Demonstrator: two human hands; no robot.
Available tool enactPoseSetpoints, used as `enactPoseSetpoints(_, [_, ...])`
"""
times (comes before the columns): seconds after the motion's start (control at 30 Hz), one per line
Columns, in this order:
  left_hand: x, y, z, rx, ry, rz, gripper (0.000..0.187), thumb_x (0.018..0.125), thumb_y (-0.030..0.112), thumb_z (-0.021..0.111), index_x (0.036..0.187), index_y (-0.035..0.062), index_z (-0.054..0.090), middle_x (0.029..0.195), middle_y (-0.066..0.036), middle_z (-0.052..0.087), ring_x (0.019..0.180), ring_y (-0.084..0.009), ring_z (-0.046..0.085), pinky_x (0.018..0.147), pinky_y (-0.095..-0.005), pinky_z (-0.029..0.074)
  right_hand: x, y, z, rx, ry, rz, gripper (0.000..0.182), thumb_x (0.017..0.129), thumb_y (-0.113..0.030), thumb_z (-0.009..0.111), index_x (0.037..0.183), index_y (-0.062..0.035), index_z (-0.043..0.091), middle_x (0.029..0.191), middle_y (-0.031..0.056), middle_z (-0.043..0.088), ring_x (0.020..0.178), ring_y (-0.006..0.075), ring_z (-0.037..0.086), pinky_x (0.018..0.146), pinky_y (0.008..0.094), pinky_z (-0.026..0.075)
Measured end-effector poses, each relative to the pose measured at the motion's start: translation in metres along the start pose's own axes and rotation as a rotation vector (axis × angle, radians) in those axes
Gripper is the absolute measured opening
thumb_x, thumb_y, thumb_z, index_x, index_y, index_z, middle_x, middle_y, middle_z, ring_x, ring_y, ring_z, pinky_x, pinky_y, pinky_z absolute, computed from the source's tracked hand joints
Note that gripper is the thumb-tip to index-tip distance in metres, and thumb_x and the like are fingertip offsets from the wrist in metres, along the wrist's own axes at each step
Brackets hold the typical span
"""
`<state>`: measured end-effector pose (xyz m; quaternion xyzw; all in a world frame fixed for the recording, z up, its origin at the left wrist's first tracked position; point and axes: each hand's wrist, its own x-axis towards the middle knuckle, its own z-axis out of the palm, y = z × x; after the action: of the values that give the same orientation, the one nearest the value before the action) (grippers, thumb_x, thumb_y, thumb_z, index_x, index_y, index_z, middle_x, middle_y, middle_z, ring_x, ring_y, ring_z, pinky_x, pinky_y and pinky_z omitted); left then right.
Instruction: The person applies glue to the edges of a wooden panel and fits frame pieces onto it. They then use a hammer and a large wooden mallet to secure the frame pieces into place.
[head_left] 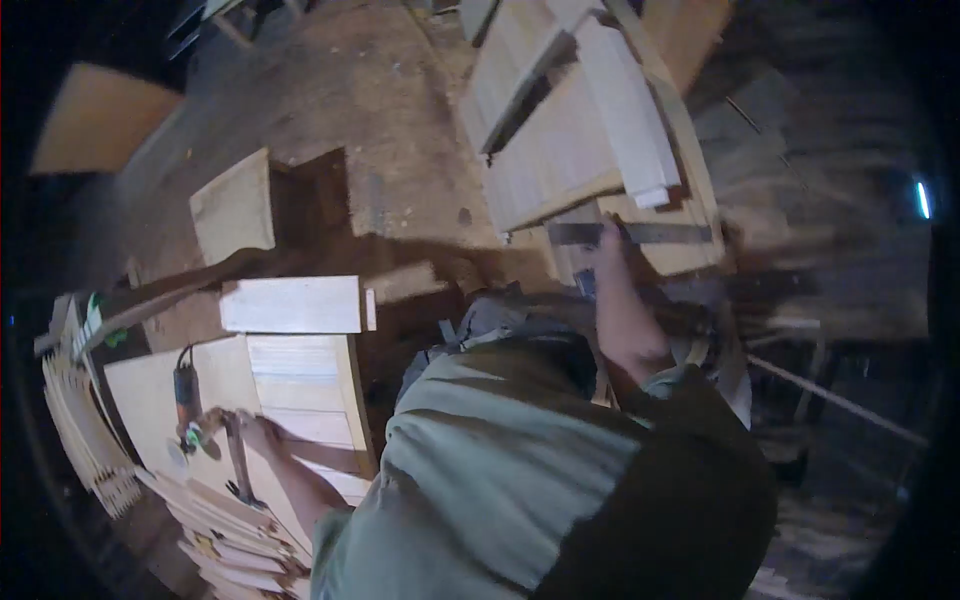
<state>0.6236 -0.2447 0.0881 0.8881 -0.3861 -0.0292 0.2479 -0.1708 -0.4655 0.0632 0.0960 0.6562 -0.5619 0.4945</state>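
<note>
My left hand [262, 436] is low on the left, fingers curled at the upper end of a dark claw-ended tool [239, 462], over a pale wooden panel [305, 388]. Beside it, a corded power tool [185, 388] lies on a plain board [137, 385]. My right hand [609, 240] is closed on a long dark flat strip [665, 234], at the lower end of a slatted wooden frame [560, 150]. Blur hides the exact fingertips of both hands.
A pale block [290, 305] lies across the panel's top edge. Curved wooden pieces [85, 430] are stacked at the far left, with more [235, 550] below. A tan board [232, 208] stands on the brown floor [400, 130]. A long thin stick [840, 400] is at the right.
</note>
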Motion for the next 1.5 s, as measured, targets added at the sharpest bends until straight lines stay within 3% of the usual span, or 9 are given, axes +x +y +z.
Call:
enactPoseSetpoints(0.03, [-0.011,0.101,-0.021,0.106,-0.134,-0.468,0.08,0.096,0.061,0.037,0.105,-0.0141,0.063,0.103,-0.033,0.065,0.098,-0.0469,0.061,0.088,-0.0477,0.046,0.008,-0.001,-0.001,0.019,-0.01,-0.024,0.058,0.085,-0.04,0.065,0.134,-0.012,0.048,0.128,0.0131,0.052,0.116,0.0313,0.047,0.098,0.0527,0.04])
enactPoseSetpoints(0.27, [-0.012,0.101,-0.018,0.162,-0.182,-0.491,0.088,0.095,0.066,0.027,0.103,-0.0124,0.066,0.108,-0.034,0.064,0.107,-0.0485,0.059,0.091,-0.0532,0.043,-0.033,-0.017,-0.009,-0.09,0.54,-0.004,0.055,0.075,-0.024,0.069,0.122,-0.0006,0.054,0.117,0.0132,0.059,0.097,0.0296,0.06,0.088,0.0442,0.049])
enactPoseSetpoints(0.47, [-0.022,0.139,-0.019,0.222,-0.141,-0.573,0.081,0.098,0.06,0.024,0.109,-0.0092,0.064,0.109,-0.03,0.065,0.104,-0.0462,0.061,0.091,-0.0532,0.046,-0.099,-0.041,-0.039,-0.325,0.453,-0.578,0.054,0.064,-0.017,0.075,0.111,0.0042,0.057,0.106,0.0136,0.061,0.089,0.0268,0.059,0.079,0.0383,0.05])
enactPoseSetpoints(0.53, [-0.032,0.105,-0.001,0.473,-0.113,-0.18,0.071,0.099,0.057,0.031,0.097,-0.0048,0.066,0.097,-0.027,0.067,0.094,-0.0446,0.064,0.084,-0.054,0.048,-0.12,-0.057,-0.054,-0.456,0.357,-0.702,0.048,0.071,-0.016,0.071,0.113,0.0029,0.057,0.103,0.0128,0.062,0.085,0.0252,0.06,0.076,0.0374,0.051])
enactPoseSetpoints(0.7, [-0.028,0.153,-0.014,0.218,-0.079,-0.46,0.065,0.098,0.052,0.035,0.088,-0.0032,0.067,0.094,-0.026,0.066,0.092,-0.0442,0.064,0.086,-0.053,0.047,-0.208,-0.086,-0.029,-0.804,-0.125,-1.12,0.032,0.089,-0.015,0.06,0.117,-0.0002,0.056,0.095,0.0106,0.063,0.076,0.0212,0.063,0.069,0.0351,0.052])
enactPoseSetpoints(0.77, [-0.027,0.15,-0.014,0.208,-0.092,-0.446,0.064,0.098,0.051,0.035,0.087,-0.0023,0.068,0.094,-0.025,0.067,0.092,-0.0428,0.064,0.086,-0.0519,0.046,-0.255,-0.087,0.004,-0.382,-0.612,-0.575,0.033,0.091,-0.009,0.058,0.123,-0.0004,0.054,0.095,0.012,0.064,0.071,0.0186,0.063,0.063,0.033,0.053])
enactPoseSetpoints(0.87, [-0.033,0.136,-0.01,0.165,-0.049,-0.341,0.059,0.099,0.046,0.036,0.086,-0.0004,0.069,0.092,-0.021,0.067,0.09,-0.039,0.063,0.083,-0.0494,0.045,-0.292,-0.08,0.09,-0.729,-0.687,-0.64,0.038,0.088,-0.013,0.063,0.123,-0.0025,0.051,0.092,0.0112,0.064,0.072,0.0186,0.063,0.064,0.0336,0.054])
enactPoseSetpoints(1.17, [-0.069,0.119,-0.014,0.356,0.073,-0.601,0.055,0.098,0.043,0.042,0.083,-0.0029,0.07,0.1,-0.022,0.066,0.101,-0.0392,0.06,0.099,-0.052,0.036,-0.223,0.0,0.308,-1.266,-1.12,0.321,0.044,0.085,-0.028,0.069,0.117,-0.0025,0.053,0.086,0.0112,0.065,0.065,0.0209,0.064,0.056,0.0371,0.056])
enactPoseSetpoints(1.5, [-0.049,0.193,0.018,0.383,0.071,-0.404,0.048,0.098,0.041,0.044,0.093,0.0032,0.073,0.124,-0.018,0.056,0.125,-0.0365,0.044,0.111,-0.0624,0.019,-0.212,0.031,0.407,-1.607,-1.155,0.573,0.038,0.086,-0.035,0.066,0.106,-0.0027,0.058,0.084,0.0099,0.065,0.068,0.0198,0.064,0.06,0.0326,0.054])
